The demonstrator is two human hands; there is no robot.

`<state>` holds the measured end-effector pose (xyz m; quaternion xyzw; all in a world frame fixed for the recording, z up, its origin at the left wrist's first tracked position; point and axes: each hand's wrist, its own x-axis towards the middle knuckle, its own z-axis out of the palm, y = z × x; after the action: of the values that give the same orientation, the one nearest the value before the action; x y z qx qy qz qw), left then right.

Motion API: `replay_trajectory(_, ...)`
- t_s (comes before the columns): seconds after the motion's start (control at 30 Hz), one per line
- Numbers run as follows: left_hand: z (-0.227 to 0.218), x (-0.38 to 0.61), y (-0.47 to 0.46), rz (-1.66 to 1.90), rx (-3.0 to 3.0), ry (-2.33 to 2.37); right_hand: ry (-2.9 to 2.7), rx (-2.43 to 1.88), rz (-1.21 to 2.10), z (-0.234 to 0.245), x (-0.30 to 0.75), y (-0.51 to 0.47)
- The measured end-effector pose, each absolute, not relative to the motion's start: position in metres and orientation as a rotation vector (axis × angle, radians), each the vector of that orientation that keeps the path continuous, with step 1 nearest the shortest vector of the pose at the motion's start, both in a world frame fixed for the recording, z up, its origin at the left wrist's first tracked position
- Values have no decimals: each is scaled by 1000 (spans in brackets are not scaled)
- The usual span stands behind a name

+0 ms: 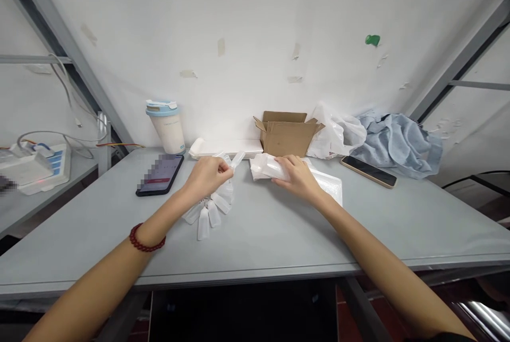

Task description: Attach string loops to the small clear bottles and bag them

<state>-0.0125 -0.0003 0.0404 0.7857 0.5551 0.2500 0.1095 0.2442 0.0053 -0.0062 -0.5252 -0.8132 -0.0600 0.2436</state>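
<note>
My left hand (207, 174) is closed in a pinch on a small clear plastic piece (236, 160) held just above the grey table (279, 230). Under and beside that hand lies a cluster of several small translucent plastic pieces (211, 210). My right hand (297, 176) rests with curled fingers on a clear plastic bag of white items (268, 168), gripping its end. A red bead bracelet (145, 240) is on my left wrist.
A black phone (160, 174) lies left of my hands, a lidded cup (167, 127) behind it. An open cardboard box (286, 133), white trays (223, 148), a plastic bag (338, 132), blue cloth (398, 143) and a second phone (368, 171) sit along the back.
</note>
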Motion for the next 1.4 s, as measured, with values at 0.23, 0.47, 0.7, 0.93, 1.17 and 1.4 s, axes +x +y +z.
replay_trajectory(0.23, 42, -22, 2, 522, 2337, 1283, -2367, -1238, -41, -5, 240, -2)
replay_trajectory(0.47, 32, -16, 2, 612, 2420, 1183, -2440, -1096, 73, -5, 229, -11)
replay_trajectory(0.7, 19, 0, -5, 812, 2421, 1244, -2379, -1013, 55, -4, 225, -16)
replay_trajectory(0.93, 43, -16, -4, 950, 2390, 1279, -2355, -1094, 33, -3, 228, -12)
replay_trajectory(1.17, 72, -71, 12, 162, 2306, 1435, -2313, -1180, -2, -1, 234, -9)
replay_trajectory(1.4, 56, -81, 21, 16, 2294, 1415, -2339, -1192, -16, -2, 233, -9)
